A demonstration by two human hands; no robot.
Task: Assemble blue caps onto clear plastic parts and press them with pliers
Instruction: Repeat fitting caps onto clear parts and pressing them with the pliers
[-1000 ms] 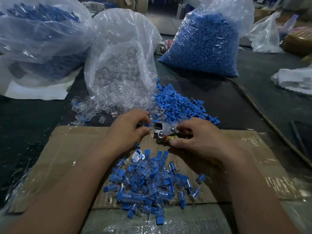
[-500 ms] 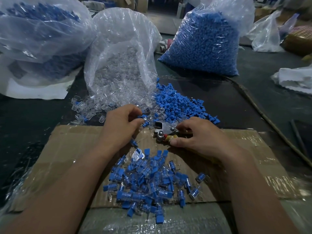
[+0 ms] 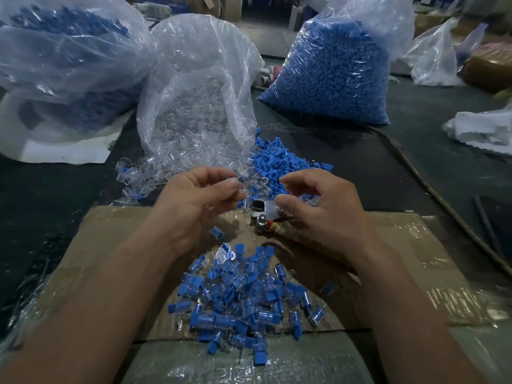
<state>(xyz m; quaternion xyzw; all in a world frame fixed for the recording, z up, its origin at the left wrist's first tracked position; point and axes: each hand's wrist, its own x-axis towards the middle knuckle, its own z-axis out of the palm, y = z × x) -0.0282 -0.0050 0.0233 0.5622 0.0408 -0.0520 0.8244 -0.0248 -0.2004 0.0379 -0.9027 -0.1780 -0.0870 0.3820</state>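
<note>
Three big bags line the top of the frame. The bag of clear plastic parts [image 3: 199,92] in the upper middle is slumped open, so its pieces spill toward the person. There's a bag of blue caps [image 3: 332,70] upper right and another blue-filled bag [image 3: 63,51] upper left. The loose blue caps [image 3: 279,162] are heaped right beside the spilled clear parts [image 3: 149,176] mid-frame, I'd guess so both are one short reach away.

Both hands hover over that spot. The left hand [image 3: 199,206] has its fingers curled in toward the thumb. It looks like a pinch, but I can't tell if there's a piece in it. The right hand [image 3: 324,214] is loosely curled, thumb and forefinger a little apart. The pliers [image 3: 263,214] lie under it at the cardboard's [image 3: 110,245] top edge, handles running beneath the palm. Gripped or just covered, can't tell. Probably parked there so pressing is one move away.

The finished capped pieces [image 3: 238,297] are piled lower centre between the forearms, clear of the feed piles.
</note>
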